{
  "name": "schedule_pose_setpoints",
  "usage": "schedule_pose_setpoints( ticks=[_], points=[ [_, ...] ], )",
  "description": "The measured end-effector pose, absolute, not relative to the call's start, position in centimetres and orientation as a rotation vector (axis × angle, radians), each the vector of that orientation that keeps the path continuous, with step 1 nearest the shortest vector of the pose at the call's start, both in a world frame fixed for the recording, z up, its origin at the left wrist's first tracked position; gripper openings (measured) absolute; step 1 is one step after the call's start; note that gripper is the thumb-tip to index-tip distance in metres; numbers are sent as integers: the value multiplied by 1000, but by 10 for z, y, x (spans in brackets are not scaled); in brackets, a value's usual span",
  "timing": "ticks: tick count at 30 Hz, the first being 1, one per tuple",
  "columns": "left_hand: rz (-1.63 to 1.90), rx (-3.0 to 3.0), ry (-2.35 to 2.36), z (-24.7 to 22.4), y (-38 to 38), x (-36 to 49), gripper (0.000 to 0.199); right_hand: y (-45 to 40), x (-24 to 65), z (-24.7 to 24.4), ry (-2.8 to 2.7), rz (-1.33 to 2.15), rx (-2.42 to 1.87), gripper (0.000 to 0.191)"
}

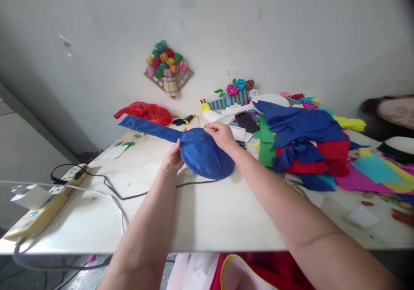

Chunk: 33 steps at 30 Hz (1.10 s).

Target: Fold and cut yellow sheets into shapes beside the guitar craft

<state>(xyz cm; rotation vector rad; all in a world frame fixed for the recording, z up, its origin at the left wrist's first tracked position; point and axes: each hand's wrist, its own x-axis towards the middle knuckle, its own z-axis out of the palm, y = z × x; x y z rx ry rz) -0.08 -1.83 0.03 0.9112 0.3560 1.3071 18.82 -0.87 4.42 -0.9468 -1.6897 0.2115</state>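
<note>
A rounded dome wrapped in shiny, creased blue sheet [207,156] was held over the middle of the long off-white table [226,221], with a long flat blue band [152,128] reaching leftward from its edge. The left hand [174,156] gripped the dome where the band met it, thumb towards the wearer and fingers mostly hidden behind. The right hand [221,135] had thumb and forefinger pressed together at the dome's far upper edge; whether they pinched a bit of the sheet or something small could not be told. The covering looked nearly done: blue spanned the whole visible side, and any finishing seemed confined to that edge. The underside and the band's fastening were hidden, so their completeness stayed uncertain.
</note>
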Motion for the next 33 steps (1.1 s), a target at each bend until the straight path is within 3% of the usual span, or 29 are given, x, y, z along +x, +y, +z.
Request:
schedule_pose_setpoints(
  ticks=[7,15,21,33],
  points=[
    [1272,915,353,0,-18,-1,52,-21,194,57,-2182,-265,-916,31],
    [1245,934,364,0,-18,0,47,-24,194,60,-2294,-434,-851,20],
    [1274,901,384,1,-17,-1,48,-21,195,60,-2181,-272,-865,14],
    [1336,856,390,3,-17,-1,45,-23,196,62,-1968,410,-833,8]
  ],
)
